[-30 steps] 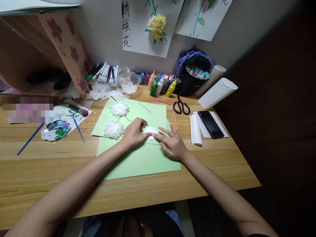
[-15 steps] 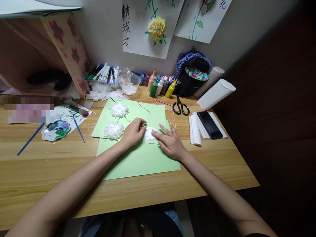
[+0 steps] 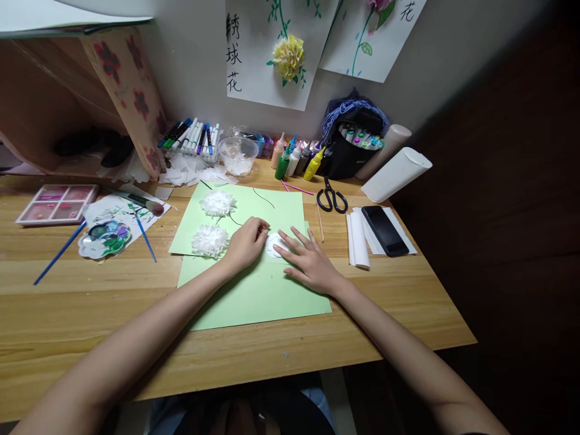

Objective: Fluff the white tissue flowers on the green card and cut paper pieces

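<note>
A small white paper piece (image 3: 273, 244) lies on the green sheets (image 3: 254, 290) in the middle of the desk. My left hand (image 3: 244, 243) rests curled at its left edge, fingertips pinched against the paper. My right hand (image 3: 307, 261) lies flat and open on the sheet, its fingers stretched out over the right side of the white piece. Two finished white paper flowers (image 3: 218, 202) (image 3: 209, 240) sit on the upper green sheet to the left of my left hand.
Scissors (image 3: 332, 199), a phone (image 3: 385, 229) on folded white paper and a white roll (image 3: 396, 174) lie to the right. Paint bottles (image 3: 295, 160), markers (image 3: 193, 136) and a clear bowl (image 3: 237, 154) line the wall. A palette (image 3: 103, 235), brushes and a paint box (image 3: 57, 203) sit left.
My right hand has slid a little left, further over the white piece. My left hand has stayed at its left edge. The view has shifted slightly.
</note>
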`<action>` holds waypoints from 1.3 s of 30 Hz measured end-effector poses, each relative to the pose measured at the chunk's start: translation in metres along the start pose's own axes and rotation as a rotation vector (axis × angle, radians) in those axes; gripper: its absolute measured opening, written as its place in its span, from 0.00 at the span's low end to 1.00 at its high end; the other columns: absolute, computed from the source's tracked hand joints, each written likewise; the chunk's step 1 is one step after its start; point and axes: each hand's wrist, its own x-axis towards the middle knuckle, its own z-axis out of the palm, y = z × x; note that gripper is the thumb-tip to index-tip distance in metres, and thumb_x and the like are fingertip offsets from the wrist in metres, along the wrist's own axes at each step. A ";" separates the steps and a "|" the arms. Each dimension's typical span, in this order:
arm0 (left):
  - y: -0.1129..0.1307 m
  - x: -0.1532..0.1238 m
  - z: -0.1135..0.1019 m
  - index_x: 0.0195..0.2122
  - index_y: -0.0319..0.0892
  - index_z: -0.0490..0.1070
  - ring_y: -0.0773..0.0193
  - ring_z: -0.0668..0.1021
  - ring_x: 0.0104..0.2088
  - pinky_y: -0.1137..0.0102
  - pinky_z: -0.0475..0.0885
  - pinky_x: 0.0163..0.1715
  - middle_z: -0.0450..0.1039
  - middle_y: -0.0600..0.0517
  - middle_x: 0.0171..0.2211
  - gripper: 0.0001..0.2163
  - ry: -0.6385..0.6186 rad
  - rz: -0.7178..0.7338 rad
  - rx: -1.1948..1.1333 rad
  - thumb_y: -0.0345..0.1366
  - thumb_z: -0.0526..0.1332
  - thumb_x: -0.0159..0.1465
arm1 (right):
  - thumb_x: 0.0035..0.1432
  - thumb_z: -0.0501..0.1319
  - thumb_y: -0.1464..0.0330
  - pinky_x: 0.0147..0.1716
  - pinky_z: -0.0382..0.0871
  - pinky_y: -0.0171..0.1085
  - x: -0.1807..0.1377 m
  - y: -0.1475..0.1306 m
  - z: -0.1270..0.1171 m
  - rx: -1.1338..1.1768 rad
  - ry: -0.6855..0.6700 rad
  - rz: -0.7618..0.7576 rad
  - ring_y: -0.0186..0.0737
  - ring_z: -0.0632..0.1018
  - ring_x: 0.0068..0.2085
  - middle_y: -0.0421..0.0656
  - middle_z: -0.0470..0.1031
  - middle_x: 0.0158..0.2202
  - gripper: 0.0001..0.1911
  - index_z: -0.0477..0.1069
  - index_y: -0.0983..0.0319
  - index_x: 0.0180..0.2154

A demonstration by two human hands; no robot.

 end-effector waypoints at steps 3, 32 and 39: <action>-0.001 0.000 0.001 0.41 0.44 0.65 0.61 0.74 0.39 0.66 0.68 0.38 0.71 0.51 0.38 0.06 -0.008 0.014 -0.009 0.34 0.53 0.63 | 0.64 0.50 0.55 0.60 0.45 0.66 0.001 0.000 0.000 -0.009 0.004 -0.012 0.54 0.47 0.67 0.43 0.46 0.68 0.28 0.51 0.52 0.64; 0.001 0.003 -0.001 0.38 0.42 0.67 0.60 0.74 0.40 0.65 0.67 0.41 0.72 0.49 0.38 0.12 0.007 -0.014 -0.020 0.38 0.46 0.68 | 0.66 0.47 0.60 0.63 0.42 0.58 0.005 -0.008 0.002 -0.021 0.046 -0.064 0.48 0.49 0.67 0.42 0.53 0.66 0.25 0.55 0.58 0.62; -0.001 0.003 -0.001 0.38 0.43 0.67 0.60 0.74 0.41 0.66 0.67 0.41 0.73 0.49 0.39 0.11 0.003 -0.004 -0.019 0.38 0.46 0.67 | 0.65 0.49 0.56 0.63 0.43 0.59 0.008 -0.009 0.003 0.014 0.001 -0.076 0.50 0.49 0.67 0.43 0.51 0.66 0.28 0.53 0.57 0.63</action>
